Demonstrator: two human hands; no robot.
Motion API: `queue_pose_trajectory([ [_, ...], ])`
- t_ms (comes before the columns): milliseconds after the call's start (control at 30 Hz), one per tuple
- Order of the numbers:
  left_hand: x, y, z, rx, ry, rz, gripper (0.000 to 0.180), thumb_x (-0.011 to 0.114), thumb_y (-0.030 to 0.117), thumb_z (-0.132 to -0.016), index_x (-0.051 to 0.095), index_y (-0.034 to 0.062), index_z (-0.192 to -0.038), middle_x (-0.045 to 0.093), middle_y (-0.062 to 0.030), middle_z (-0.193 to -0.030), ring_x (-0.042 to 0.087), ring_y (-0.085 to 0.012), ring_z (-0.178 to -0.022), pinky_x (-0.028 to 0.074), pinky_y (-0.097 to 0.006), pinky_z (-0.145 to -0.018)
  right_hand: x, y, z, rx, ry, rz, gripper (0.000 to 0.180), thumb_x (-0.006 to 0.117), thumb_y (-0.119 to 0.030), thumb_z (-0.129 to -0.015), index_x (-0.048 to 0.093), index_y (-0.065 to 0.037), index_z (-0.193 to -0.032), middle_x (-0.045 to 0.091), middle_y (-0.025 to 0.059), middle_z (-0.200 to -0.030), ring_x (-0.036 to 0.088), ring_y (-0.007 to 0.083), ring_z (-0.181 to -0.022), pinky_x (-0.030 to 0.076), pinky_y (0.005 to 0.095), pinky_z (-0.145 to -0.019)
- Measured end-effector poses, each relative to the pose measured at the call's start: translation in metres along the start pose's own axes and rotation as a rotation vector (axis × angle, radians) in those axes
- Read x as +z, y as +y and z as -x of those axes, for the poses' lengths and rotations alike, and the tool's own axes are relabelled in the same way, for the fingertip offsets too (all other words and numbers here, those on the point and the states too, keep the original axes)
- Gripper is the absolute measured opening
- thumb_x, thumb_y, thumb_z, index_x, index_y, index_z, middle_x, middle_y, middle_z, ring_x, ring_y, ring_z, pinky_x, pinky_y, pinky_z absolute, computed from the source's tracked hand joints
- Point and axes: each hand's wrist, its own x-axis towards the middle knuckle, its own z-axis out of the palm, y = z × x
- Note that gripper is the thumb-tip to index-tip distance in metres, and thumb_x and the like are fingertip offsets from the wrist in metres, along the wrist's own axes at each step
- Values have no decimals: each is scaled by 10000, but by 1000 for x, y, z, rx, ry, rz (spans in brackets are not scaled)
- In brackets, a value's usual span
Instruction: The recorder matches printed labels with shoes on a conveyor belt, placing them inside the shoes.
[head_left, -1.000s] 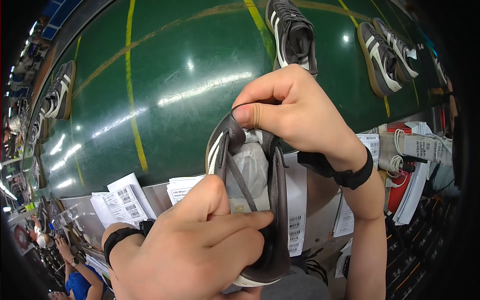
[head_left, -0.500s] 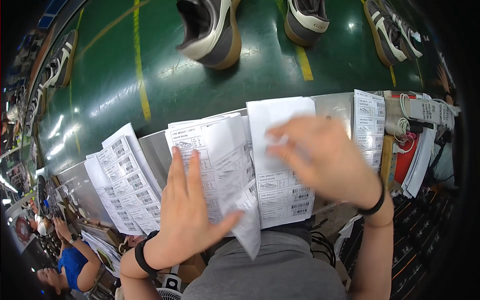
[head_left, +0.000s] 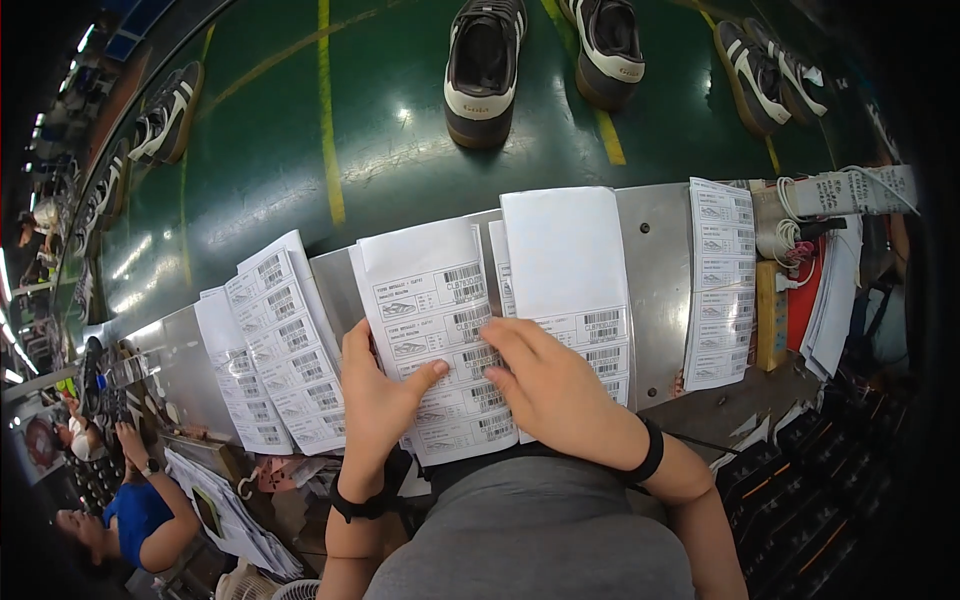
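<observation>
A stack of white label sheets (head_left: 405, 250), printed with barcodes and small shoe drawings, lies in front of me on a metal ledge. My left hand (head_left: 385, 395) grips its left edge, thumb on top and the other fingers partly hidden at the side. At its right edge my right hand (head_left: 565, 385) is closed, thumb and forefinger on the paper. Partly under that forearm is a second label stack (head_left: 560, 250) with a blank upper part. More label sheets (head_left: 285, 340) lie to the left, and a narrow strip of labels (head_left: 720, 290) to the right.
Beyond the metal ledge (head_left: 660, 300) runs a green conveyor belt (head_left: 400, 170) with yellow lines, carrying dark shoes (head_left: 483, 85) with white trim. A power strip (head_left: 770, 310) and cables (head_left: 795, 235) sit at the right. A person in blue (head_left: 145, 515) is at the lower left.
My right hand has moved left from the right-hand stack to the middle one. A sheet that hung folded there now lies flat. My left hand has shifted from lying on top to the left edge.
</observation>
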Motion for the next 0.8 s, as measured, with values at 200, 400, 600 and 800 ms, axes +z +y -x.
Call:
queue_pose_trajectory([
  [200, -8, 3, 20, -35, -125, 826, 568, 733, 10, -813, 402, -26, -1273, 586, -147, -1188, 600, -198, -1080, 505, -337, -926, -20, 17, -29, 243, 48, -564, 405, 548, -134, -978, 473, 73, -1318, 613, 178, -1149, 635, 261, -991, 520, 304, -843],
  [400, -33, 18, 32, -49, -200, 719, 585, 722, 43, -835, 386, -44, -1306, 567, -164, -1235, 579, -222, -1123, 473, -344, -947, -34, 14, -32, 308, -69, -967, 476, 567, -140, -987, 411, 44, -1397, 618, 136, -1125, 614, 162, -1004, 520, 283, -853],
  [600, -49, 39, 47, 353, -73, 0, 498, 656, 34, -874, 403, -47, -1296, 501, -177, -1290, 516, -226, -1171, 417, -361, -983, -24, 19, -32, 302, -78, -1033, 446, 580, -138, -983, 437, 29, -1371, 615, 112, -1159, 608, 141, -1001, 517, 266, -849],
  [800, -61, 53, 57, 83, -335, 849, 509, 599, -40, -888, 334, -26, -1322, 469, -163, -1318, 496, -203, -1199, 401, -354, -1020, -58, 5, -21, 156, -34, -1102, 222, 710, -109, -886, 698, 48, -1042, 709, 98, -899, 651, 134, -773, 552, 272, -722],
])
